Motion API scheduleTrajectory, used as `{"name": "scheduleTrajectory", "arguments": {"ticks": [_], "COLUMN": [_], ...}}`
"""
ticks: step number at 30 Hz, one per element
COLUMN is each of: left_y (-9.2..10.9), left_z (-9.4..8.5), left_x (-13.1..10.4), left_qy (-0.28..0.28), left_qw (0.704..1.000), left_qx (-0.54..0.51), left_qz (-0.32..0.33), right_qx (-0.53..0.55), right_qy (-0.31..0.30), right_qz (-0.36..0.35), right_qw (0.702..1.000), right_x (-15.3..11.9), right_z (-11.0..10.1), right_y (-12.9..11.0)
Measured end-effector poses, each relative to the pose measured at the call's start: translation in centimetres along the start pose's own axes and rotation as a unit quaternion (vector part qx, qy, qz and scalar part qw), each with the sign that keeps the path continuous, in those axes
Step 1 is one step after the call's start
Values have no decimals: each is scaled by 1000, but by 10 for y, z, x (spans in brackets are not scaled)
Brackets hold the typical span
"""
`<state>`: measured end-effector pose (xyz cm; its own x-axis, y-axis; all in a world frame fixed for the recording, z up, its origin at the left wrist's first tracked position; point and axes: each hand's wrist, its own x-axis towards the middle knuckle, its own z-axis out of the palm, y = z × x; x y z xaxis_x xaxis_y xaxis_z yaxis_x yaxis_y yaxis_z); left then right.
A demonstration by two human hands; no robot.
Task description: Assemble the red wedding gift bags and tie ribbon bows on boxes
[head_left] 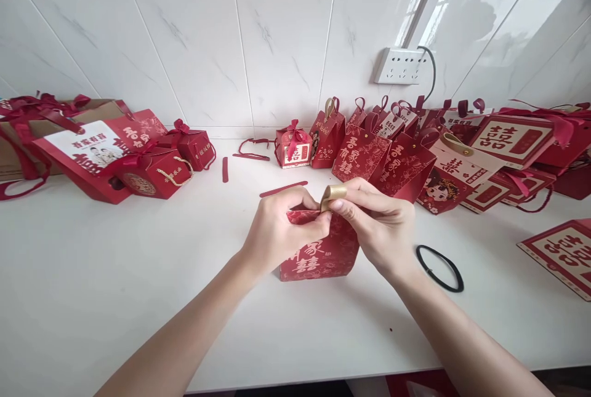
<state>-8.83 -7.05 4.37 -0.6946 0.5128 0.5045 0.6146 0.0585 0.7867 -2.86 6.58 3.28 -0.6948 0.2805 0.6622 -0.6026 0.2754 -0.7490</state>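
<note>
A red gift box [330,255] with pale Chinese characters stands upright on the white table, in front of me. My left hand [289,224] is closed on the box's top edge, thumb and fingers pinching near its middle. Just above that edge, my right hand [376,215] pinches a gold strap [333,195] that curves over in a loop. The strap's lower end meets the box top between my two hands; whether it is fastened there is hidden by my fingers.
Loose dark red strips [284,189] lie behind the box. A black hair tie [439,268] is at the right. Finished-looking red boxes [360,151] crowd the back right, others [150,172] the back left. A power socket [401,66] is on the tiled wall.
</note>
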Motion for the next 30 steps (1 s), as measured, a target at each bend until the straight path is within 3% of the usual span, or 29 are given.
{"name": "scheduleTrajectory", "arguments": {"ticks": [4, 9, 16, 21, 30], "left_y": [2, 5, -1, -4, -5], "left_z": [-1, -4, -4, -5, -4], "left_x": [0, 0, -1, -1, 0], "left_qy": [6, -22, -13, -17, -19], "left_qw": [1000, 999, 1000, 1000, 1000], "left_qx": [-1, 11, 17, -3, -10], "left_qz": [-8, -26, -19, 7, 14], "right_qx": [-21, -83, -72, -52, -38], "right_qy": [18, -7, -112, -61, -50], "right_qz": [-8, -85, -16, 4, 21], "right_qw": [1000, 993, 991, 997, 998], "right_x": [0, 2, 9, 6, 5], "right_z": [2, -2, -11, -5, -4], "right_y": [-2, -2, -3, -1, -1]}}
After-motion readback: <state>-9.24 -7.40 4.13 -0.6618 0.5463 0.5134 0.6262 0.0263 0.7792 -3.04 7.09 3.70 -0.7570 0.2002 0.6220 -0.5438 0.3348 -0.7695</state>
